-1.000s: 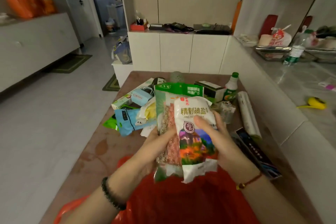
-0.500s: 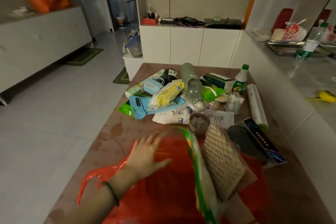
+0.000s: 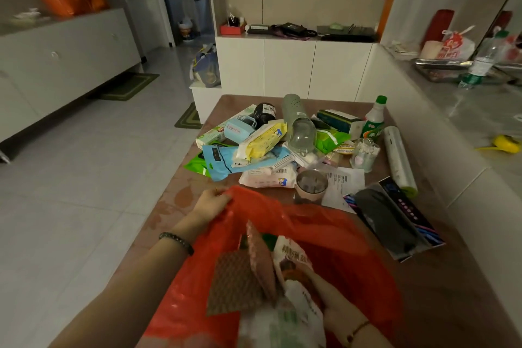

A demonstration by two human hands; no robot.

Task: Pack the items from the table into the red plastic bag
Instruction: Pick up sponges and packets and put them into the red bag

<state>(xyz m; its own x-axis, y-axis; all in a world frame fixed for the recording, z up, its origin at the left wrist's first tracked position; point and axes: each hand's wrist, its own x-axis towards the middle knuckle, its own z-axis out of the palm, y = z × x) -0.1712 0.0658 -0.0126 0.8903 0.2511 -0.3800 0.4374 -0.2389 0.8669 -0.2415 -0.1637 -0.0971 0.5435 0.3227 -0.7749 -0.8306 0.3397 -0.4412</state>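
At the near end of the brown table (image 3: pixel 452 291), a red plastic bag (image 3: pixel 353 257), mouth gaping toward the camera. Gripping its far left rim: the left hand (image 3: pixel 210 203), fingers curled over a bunched fold of the plastic, that edge held up off the tabletop. Down inside the bag, the right hand (image 3: pixel 330 295), fingers closed round the lower edge of a white salt packet (image 3: pixel 291 256) (print on its face blurred, a colourful picture below it). Leaning against that packet on the left, a brown waffle-textured pack (image 3: pixel 234 282), also within the bag's walls. Beyond the bag's mouth, heaped in the middle of the table and well apart from both hands: a blue pouch (image 3: pixel 226 159) with a yellow wipes pack (image 3: pixel 262 140) lying across it; a white and pink packet (image 3: pixel 268 178) just in front; a clear bottle (image 3: pixel 300 127) on its side atop the pile; a pink cup (image 3: pixel 310 186) upright beside a printed receipt (image 3: pixel 346 183). Further right, a small jar of cotton swabs (image 3: pixel 364 154), a green-capped bottle (image 3: pixel 374 121) standing upright behind it, and a roll of clear film (image 3: pixel 398 158) lying along the table's right edge. Nearer, to the right of the bag, a flat black packet (image 3: pixel 389 220), touching the red plastic or just beside it; hard to tell which.
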